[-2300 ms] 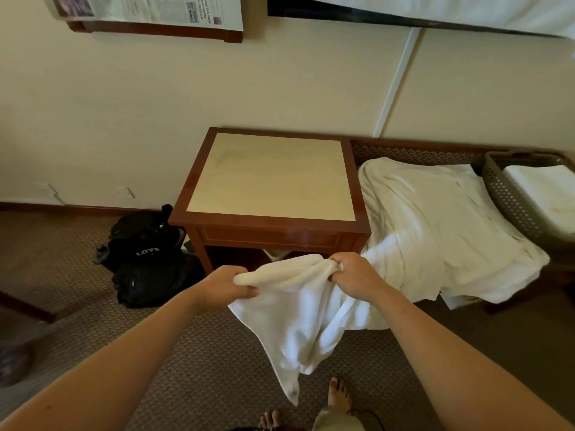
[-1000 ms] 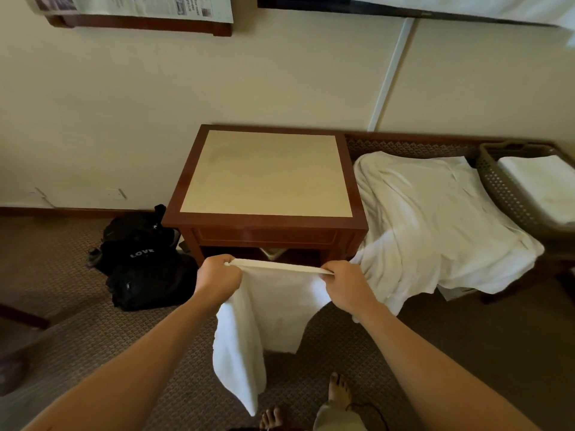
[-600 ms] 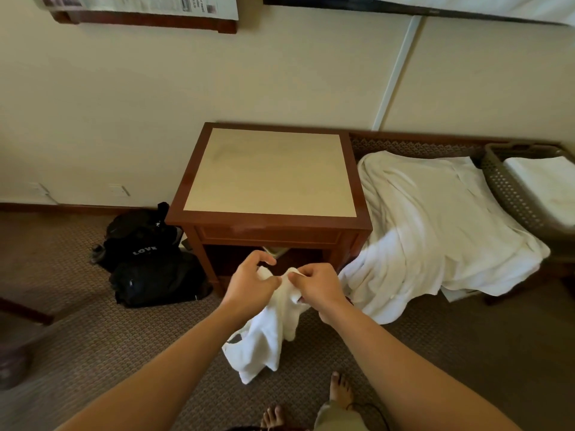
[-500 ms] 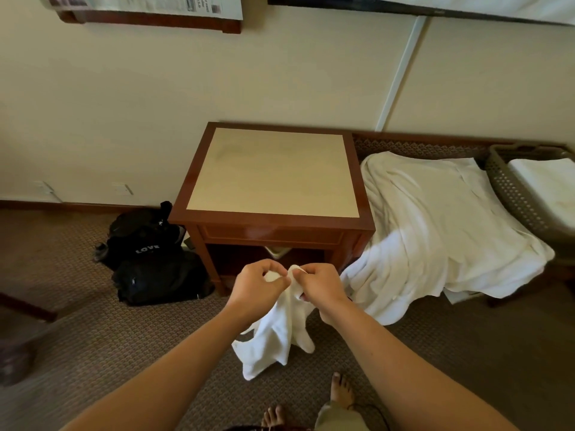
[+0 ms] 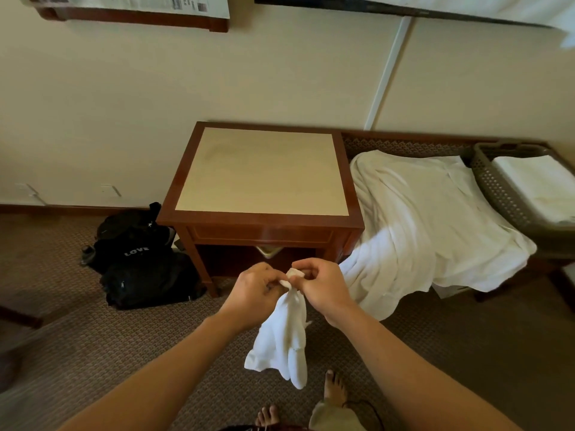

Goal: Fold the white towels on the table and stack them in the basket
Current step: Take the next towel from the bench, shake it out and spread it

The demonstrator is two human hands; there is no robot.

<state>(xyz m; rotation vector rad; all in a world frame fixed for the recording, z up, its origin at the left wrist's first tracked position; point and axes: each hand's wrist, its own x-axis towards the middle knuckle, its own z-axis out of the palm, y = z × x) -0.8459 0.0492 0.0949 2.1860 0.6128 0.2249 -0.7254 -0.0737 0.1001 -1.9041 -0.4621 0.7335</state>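
Above brown carpet at lower centre, the left hand and right hand pinch a small white towel by its gathered top. It hangs limp, so it looks soft and light; corners seem the best hold.

1. Single view only: head-worn, wide-angle, looking forward and steeply down; no second view to share any part with it.
2. Bare feet show at 6 o'clock, so the lens sits nearly above them.
3. Both forearms enter from the bottom corners and meet near centre, close to the lens.
4. The table lies just above centre, at middle range.
5. The wall fills the 12 o'clock band, farthest off.
6. The basket is cut by the frame edge at 3 o'clock.
7. Straight edges bow towards the borders.
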